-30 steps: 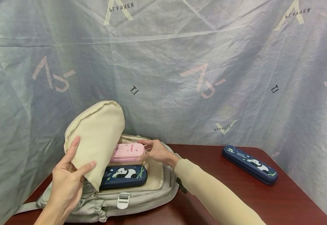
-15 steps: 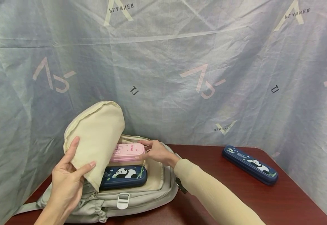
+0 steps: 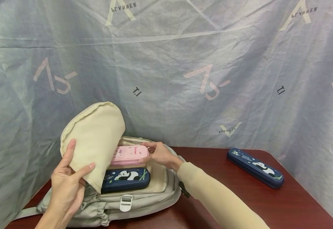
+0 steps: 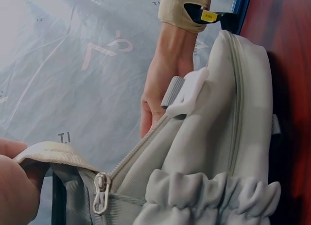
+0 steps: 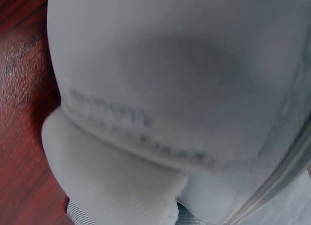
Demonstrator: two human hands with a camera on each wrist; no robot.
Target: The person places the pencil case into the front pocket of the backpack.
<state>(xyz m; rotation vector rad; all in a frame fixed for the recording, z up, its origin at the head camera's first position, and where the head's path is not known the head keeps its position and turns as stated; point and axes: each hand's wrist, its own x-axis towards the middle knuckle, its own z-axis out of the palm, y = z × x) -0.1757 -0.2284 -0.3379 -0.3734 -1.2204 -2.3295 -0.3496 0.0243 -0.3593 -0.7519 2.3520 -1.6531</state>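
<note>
A pale grey-green backpack (image 3: pixel 143 203) lies on the table with its cream-lined flap (image 3: pixel 97 133) folded up. My left hand (image 3: pixel 67 187) pinches the flap's edge between thumb and fingers, holding it raised. Inside the bag, my right hand (image 3: pixel 160 156) grips the end of a pink pencil case (image 3: pixel 130 154) with a rabbit print. In front of that lies a dark blue panda pencil case (image 3: pixel 129 178), its left end hidden by the flap. The left wrist view shows the bag's zipper pull (image 4: pixel 101 191) close to my left hand; the right wrist view shows mostly bag fabric.
A second blue panda pencil case (image 3: pixel 255 167) lies at the right on the dark red table (image 3: pixel 209 178). Grey-blue printed cloth (image 3: pixel 166 79) hangs behind and along both sides. A white buckle (image 3: pixel 126 203) sits on the bag's front, and a strap (image 3: pixel 26 212) trails left.
My left hand has drawn the flap slightly to the left, so more of the pink pencil case shows. My right hand stays at that case's end, with the case shifted very slightly right.
</note>
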